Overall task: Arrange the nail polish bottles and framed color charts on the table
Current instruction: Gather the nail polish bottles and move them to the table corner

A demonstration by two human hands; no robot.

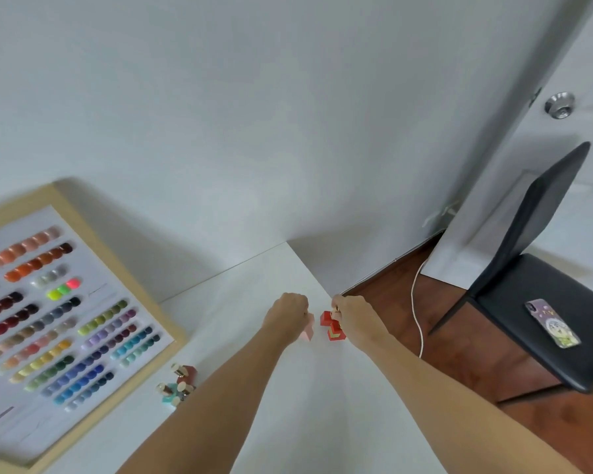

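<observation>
Both hands out over the far corner of the white counter (288, 388), close together but not touching. Left hand (287, 311) curled around a pale pink bottle (309, 328); only the bottle's lower part shows below the fingers. Right hand (351, 314) pinching the gold cap of a red bottle (326, 318). A second red bottle (335, 331) sits just nearer, touching or almost touching the first; can't tell which. Both red bottles between the hands, right at the counter edge. Near the left forearm, on its left: small cluster of bottles (177, 384), teal and dark red, gold caps, blurred. Further left of that: framed color chart (48, 330) with wooden frame, leaning against the wall, rows of swatches. Right of the right arm, off the counter: black chair (545, 295) with a phone (552, 323) on the seat, white cable (416, 302) on the wood floor.
</observation>
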